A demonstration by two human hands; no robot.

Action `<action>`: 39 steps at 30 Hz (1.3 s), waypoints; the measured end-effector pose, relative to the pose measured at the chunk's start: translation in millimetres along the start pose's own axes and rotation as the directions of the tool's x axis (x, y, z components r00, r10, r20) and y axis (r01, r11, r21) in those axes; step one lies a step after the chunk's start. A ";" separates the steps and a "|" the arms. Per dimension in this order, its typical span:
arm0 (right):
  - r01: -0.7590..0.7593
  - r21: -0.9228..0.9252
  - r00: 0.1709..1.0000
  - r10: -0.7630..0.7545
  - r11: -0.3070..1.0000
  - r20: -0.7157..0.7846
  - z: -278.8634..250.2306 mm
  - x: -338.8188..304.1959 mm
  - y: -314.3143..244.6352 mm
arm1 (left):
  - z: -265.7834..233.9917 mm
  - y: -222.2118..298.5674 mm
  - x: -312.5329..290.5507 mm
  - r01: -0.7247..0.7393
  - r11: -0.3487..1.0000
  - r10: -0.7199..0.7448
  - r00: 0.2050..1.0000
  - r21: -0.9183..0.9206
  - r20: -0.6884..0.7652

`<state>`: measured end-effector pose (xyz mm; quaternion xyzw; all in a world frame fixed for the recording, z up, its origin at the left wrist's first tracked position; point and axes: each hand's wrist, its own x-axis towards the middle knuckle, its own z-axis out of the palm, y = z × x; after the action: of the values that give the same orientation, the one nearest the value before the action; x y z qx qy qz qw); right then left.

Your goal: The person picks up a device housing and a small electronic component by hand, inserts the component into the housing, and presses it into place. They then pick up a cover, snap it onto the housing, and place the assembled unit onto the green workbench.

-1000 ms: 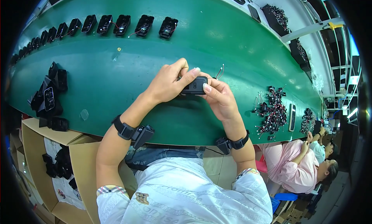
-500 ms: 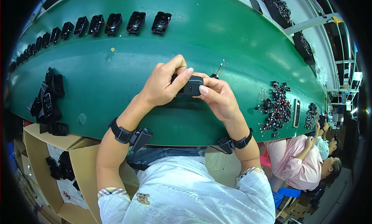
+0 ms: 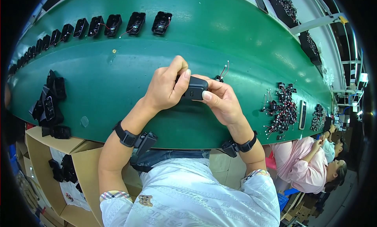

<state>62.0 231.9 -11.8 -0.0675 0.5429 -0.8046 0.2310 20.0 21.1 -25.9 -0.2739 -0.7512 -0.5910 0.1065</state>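
Observation:
Both hands grip one black plastic housing (image 3: 197, 85) above the green table, in front of my body. My left hand (image 3: 167, 85) is closed round its left end, thumb on top, and covers that end. My right hand (image 3: 223, 100) pinches the right end between thumb and fingers. A small opening shows on the housing's near face. Just beyond my right hand lies a small black part with red and black wires (image 3: 220, 77), partly hidden by the fingers. I wear a black strap with a small black device on each wrist.
A row of open black housings (image 3: 136, 23) runs along the far left of the green table (image 3: 129, 74). More housings (image 3: 49, 105) are piled at left, above a cardboard box (image 3: 88, 170). Wired parts (image 3: 283, 111) and a phone-like device (image 3: 302, 114) lie right, near seated co-workers (image 3: 300, 164).
The housing has tilted slightly in my hands, and my left thumb has shifted a little to the left. Both hands keep their hold.

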 end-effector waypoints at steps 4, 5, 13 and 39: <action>0.188 -0.191 0.982 -0.180 0.963 0.061 7.3 4.7 -7.5 | 4.1 -5.6 -4.1 -0.003 0.997 0.010 0.995 0.075 -0.102; 0.143 -0.162 0.989 -0.137 0.976 0.047 11.8 1.3 -14.6 | 4.4 -3.7 -2.3 -0.017 0.997 0.026 0.994 0.080 -0.108; 0.103 -0.135 0.994 -0.106 0.985 -0.015 29.4 17.5 -25.2 | -6.4 -4.8 -0.2 0.039 0.964 0.027 0.970 0.262 -0.243; 0.342 -0.937 0.837 -0.431 -0.070 0.338 -16.4 92.2 -105.4 | -221.9 -34.7 -84.8 0.765 -0.116 -0.257 0.593 0.633 -0.763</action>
<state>-56.8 236.7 63.9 -0.3294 0.9006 -0.2497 -0.1344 35.2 -218.4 -33.8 0.3160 -0.9364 -0.0003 0.1529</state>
